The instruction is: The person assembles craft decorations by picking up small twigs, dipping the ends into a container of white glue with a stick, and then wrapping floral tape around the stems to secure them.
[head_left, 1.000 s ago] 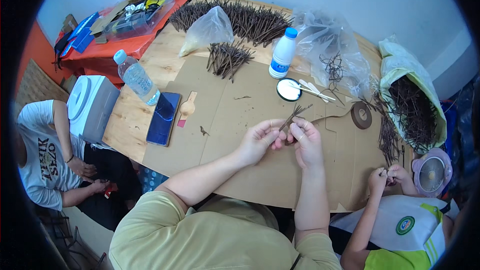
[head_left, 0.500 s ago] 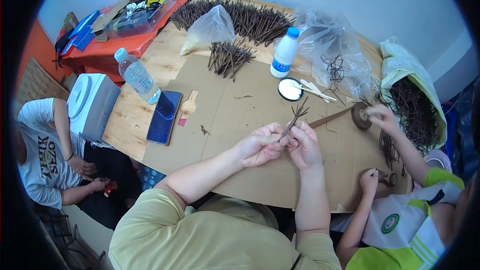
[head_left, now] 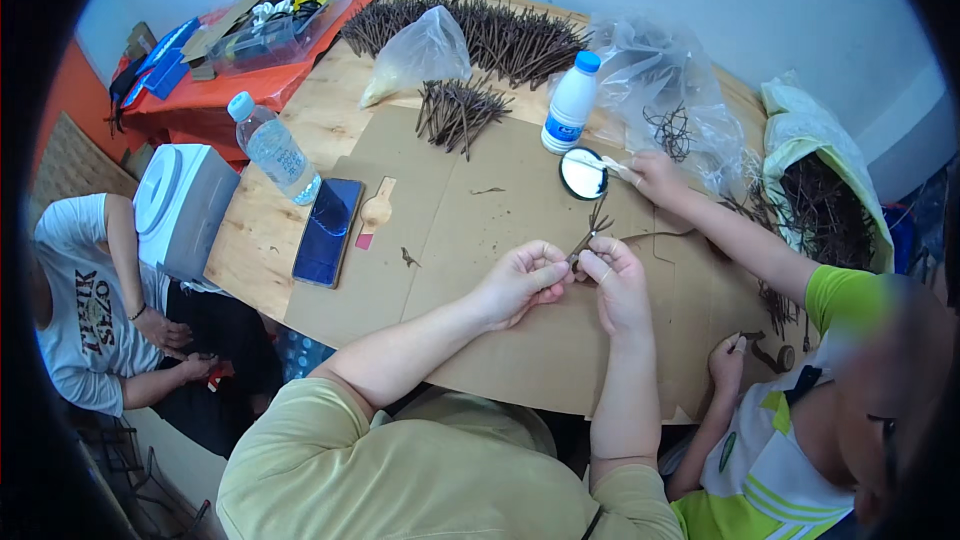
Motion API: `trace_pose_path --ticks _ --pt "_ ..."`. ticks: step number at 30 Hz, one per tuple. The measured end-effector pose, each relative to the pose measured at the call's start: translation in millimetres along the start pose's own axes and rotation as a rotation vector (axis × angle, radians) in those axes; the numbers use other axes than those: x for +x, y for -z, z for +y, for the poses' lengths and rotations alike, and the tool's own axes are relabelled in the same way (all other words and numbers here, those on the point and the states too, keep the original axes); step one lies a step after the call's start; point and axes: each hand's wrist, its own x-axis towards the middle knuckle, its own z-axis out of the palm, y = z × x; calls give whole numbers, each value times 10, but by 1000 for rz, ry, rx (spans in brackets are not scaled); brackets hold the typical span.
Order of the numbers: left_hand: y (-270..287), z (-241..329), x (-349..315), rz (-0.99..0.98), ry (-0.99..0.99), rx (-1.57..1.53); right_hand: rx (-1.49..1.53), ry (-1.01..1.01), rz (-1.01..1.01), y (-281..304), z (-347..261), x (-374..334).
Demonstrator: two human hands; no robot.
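Both of my hands meet over the cardboard, fingers pinched around a brown branched twig [head_left: 592, 225] whose forked tips point up and away. My left hand [head_left: 525, 285] grips near its lower end, where the fingers hide part of it. Close beside it, my right hand [head_left: 618, 285] pinches the stem with thumb and forefinger. From near the right fingers a brown tape strip [head_left: 665, 234] runs rightward across the cardboard toward the co-worker's arm. A small round dish of white paste [head_left: 583, 176] lies beyond my hands.
A co-worker's hand [head_left: 655, 178] holds a pale stick at the dish. Around are a white bottle [head_left: 570, 105], twig bundle [head_left: 460, 115], long twig pile [head_left: 480, 35], phone [head_left: 328, 233], water bottle [head_left: 275, 152] and sack of twigs [head_left: 830, 190]. Another person sits left.
The co-worker's arm on the right has swung from the tape roll to the paste dish and picked up a pale stick there; the dish looks tilted. My hands stay on the twig, shifting only slightly.
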Motion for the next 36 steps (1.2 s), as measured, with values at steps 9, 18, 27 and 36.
trace_pose_path --ticks 9,18,27,36 --pt "74 -63 32 -108 45 -140 196 -87 -103 88 37 27" --pt "-1 -74 6 -196 122 -249 217 -99 -121 63 43 22" --pt "72 62 50 64 -161 455 -27 -55 12 -9 22 -38" --pt "95 128 77 116 -220 322 -281 -75 -36 -139 186 -75"
